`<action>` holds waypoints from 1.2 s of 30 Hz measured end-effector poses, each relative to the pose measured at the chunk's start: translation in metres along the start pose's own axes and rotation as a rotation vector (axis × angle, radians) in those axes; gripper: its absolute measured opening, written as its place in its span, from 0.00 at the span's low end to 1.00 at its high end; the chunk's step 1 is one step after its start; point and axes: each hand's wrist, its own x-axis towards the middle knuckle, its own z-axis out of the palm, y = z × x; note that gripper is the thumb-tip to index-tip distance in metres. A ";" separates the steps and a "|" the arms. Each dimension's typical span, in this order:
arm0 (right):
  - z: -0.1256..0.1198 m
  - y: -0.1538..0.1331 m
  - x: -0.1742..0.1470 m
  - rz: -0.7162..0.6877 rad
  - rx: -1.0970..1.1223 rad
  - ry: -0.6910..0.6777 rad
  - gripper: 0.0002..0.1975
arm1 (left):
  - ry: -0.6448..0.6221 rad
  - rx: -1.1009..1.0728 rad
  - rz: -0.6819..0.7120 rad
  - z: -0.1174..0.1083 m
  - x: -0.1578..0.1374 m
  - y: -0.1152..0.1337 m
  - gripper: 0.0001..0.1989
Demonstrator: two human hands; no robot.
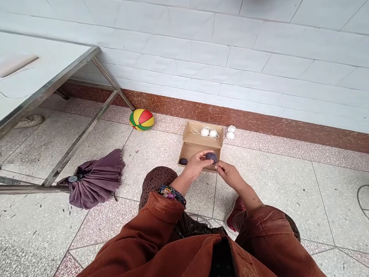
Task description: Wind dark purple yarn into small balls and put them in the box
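My left hand [197, 164] is closed around a dark purple ball of yarn [211, 157], held over the front of an open cardboard box [192, 149]. Close by on the right, my right hand [229, 174] has thumb and fingers pinched together at the ball's lower edge; whatever sits in the pinch is too small to make out. A second dark yarn ball [183, 161] lies in the box's front left corner. Two white yarn balls [209, 132] with loose strands rest in the raised lid at the back. Part of the box is hidden behind my hands.
Two more white balls [230, 132] are on the floor right of the box. A colourful ball [142, 119] lies by the wall. A folded purple umbrella [97, 178] leans near the metal-framed table [91, 53] at left. A thin cable [362, 205] loops at far right.
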 end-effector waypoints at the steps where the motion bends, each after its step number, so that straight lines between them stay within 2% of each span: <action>1: 0.002 -0.005 -0.004 -0.030 -0.001 -0.019 0.13 | 0.022 0.051 0.017 -0.004 -0.001 0.001 0.25; 4: 0.006 -0.027 -0.017 -0.106 0.021 -0.031 0.14 | 0.082 0.170 0.046 -0.013 -0.003 0.004 0.26; 7: 0.002 -0.051 -0.023 -0.143 0.053 0.038 0.15 | 0.107 0.221 0.051 -0.015 -0.004 0.009 0.33; 9: -0.006 -0.064 -0.018 -0.140 0.059 0.103 0.15 | 0.033 0.212 0.050 -0.015 -0.006 0.013 0.37; 13: -0.020 -0.075 0.006 -0.102 0.059 0.229 0.15 | -0.199 0.153 0.056 -0.022 -0.018 0.019 0.39; 15: -0.016 -0.074 0.017 -0.043 0.078 0.293 0.15 | -0.300 0.091 0.062 -0.028 -0.026 0.021 0.39; 17: -0.001 -0.071 0.023 0.038 0.133 0.303 0.17 | -0.361 -0.003 0.080 -0.033 -0.033 0.024 0.38; 19: 0.020 -0.068 0.021 0.107 0.203 0.252 0.18 | -0.347 -0.083 0.099 -0.037 -0.038 0.027 0.37; 22: 0.050 -0.065 0.006 0.151 0.240 0.172 0.18 | -0.234 -0.108 0.105 -0.040 -0.040 0.028 0.34; 25: 0.061 -0.069 -0.011 0.090 0.170 0.093 0.17 | -0.108 -0.056 0.128 -0.042 -0.037 0.026 0.32; 28: 0.050 -0.080 -0.020 -0.052 0.061 0.042 0.14 | -0.032 0.029 0.139 -0.043 -0.036 0.021 0.33; 30: 0.035 -0.087 -0.018 -0.120 0.030 0.057 0.13 | -0.033 0.076 0.120 -0.042 -0.038 0.017 0.35; 33: 0.014 -0.090 -0.005 -0.160 0.031 0.127 0.12 | -0.088 0.088 0.091 -0.040 -0.047 0.015 0.36; 36: 0.006 -0.083 0.008 -0.128 0.088 0.209 0.13 | -0.174 0.032 0.087 -0.035 -0.061 0.020 0.36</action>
